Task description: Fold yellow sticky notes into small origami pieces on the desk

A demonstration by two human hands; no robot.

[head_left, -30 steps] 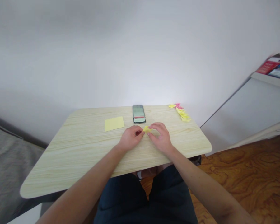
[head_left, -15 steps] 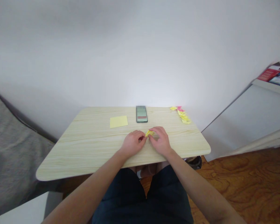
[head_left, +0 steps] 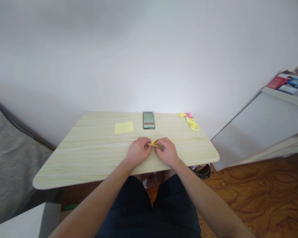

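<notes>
A small piece of folded yellow paper (head_left: 154,142) is pinched between both hands, just above the near middle of the table. My left hand (head_left: 138,152) grips its left end with thumb and fingertips. On the other side, my right hand (head_left: 167,151) has its fingers closed on the right end. Parts of the paper are covered by my fingertips. Beyond my left hand lies a flat pad of yellow sticky notes (head_left: 124,127). A phone (head_left: 148,120) with a blurred screen rests behind the paper.
Several folded yellow and pink papers (head_left: 192,122) lie at the back right of the wooden table (head_left: 89,155). A white wall (head_left: 144,59) rises behind it. To the right stands a white cabinet (head_left: 245,129) with books (head_left: 285,82) on top; grey fabric (head_left: 12,165) is at the left.
My fingers have shifted on the yellow paper, which now looks narrower and more covered by the right hand. The whole view has moved slightly.
</notes>
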